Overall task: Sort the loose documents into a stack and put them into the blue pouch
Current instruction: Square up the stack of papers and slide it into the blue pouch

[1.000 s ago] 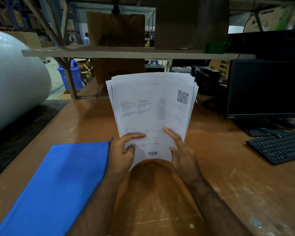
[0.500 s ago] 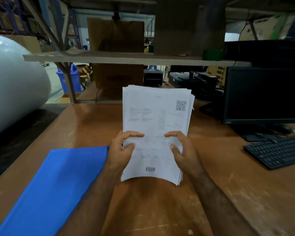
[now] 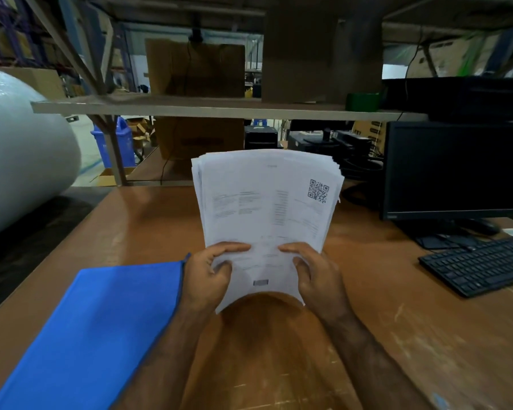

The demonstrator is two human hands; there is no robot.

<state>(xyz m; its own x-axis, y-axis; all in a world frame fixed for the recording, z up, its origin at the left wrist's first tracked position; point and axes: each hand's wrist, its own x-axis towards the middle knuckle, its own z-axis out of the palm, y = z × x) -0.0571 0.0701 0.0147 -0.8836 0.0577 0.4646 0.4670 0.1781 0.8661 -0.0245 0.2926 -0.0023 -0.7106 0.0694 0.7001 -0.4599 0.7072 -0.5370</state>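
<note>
Above the middle of the wooden desk (image 3: 382, 335), you hold the stack of documents (image 3: 267, 214) upright, printed side toward you, its top edges fanned unevenly and its lower edge bowed up off the wood. Your left hand (image 3: 208, 276) grips the stack's lower left side and your right hand (image 3: 317, 276) grips its lower right, thumbs pressed on the front sheet and fingers curled behind. The blue pouch (image 3: 95, 335) lies flat on the desk just left of your left wrist. A dark monitor (image 3: 450, 170) and a black keyboard (image 3: 480, 261) sit to your right.
</note>
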